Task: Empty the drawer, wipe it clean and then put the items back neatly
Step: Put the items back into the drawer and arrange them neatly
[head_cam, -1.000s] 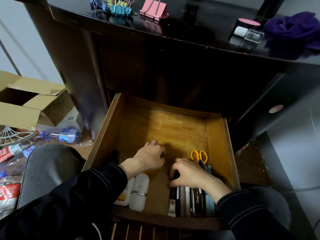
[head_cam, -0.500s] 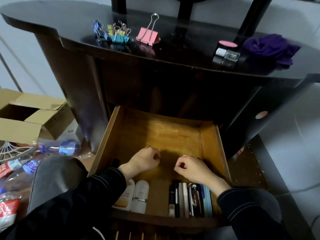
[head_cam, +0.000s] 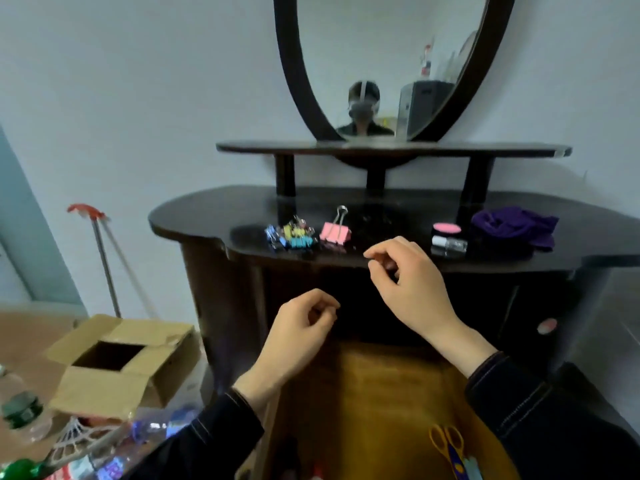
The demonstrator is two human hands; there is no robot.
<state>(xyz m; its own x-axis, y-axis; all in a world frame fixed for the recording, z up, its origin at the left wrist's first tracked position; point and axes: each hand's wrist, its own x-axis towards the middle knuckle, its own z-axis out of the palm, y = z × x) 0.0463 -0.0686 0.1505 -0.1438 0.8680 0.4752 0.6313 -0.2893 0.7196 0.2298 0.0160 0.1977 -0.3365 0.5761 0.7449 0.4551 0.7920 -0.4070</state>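
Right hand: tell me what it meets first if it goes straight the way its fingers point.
Most likely the pink clip on the tabletop. The right hand points up and left toward it, with nothing visible between them, though depth is unclear.
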